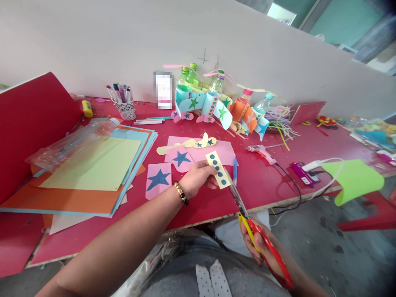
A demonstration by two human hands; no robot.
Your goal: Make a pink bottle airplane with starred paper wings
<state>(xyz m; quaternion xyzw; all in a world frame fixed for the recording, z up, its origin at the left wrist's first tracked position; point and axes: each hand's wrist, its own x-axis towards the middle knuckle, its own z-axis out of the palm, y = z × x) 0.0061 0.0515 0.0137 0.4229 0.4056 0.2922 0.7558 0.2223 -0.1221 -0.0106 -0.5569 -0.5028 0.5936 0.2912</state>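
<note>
My left hand (199, 179) pinches a pale yellow paper strip (218, 170) by its left edge; a row of several blue dots runs down it. My right hand (260, 243) grips scissors (252, 235) with one red and one yellow handle. Their blades point up and left, the tips at the strip's lower right corner. Left of my left hand lie a pink paper piece (158, 180) with a blue star and a rounded pink piece (180, 159) with another star. Behind them, a cream paper cutout (198, 142) with small stars rests on a pink sheet (224, 150).
Bottle helicopters (213, 99) stand along the wall, near a pen cup (124, 108). Coloured sheets (93, 165) with a plastic bottle (74, 142) on top lie at left. A glue gun (262, 153) and a purple power strip (305, 174) with cables sit at right. A blue pen (235, 170) lies behind the blades.
</note>
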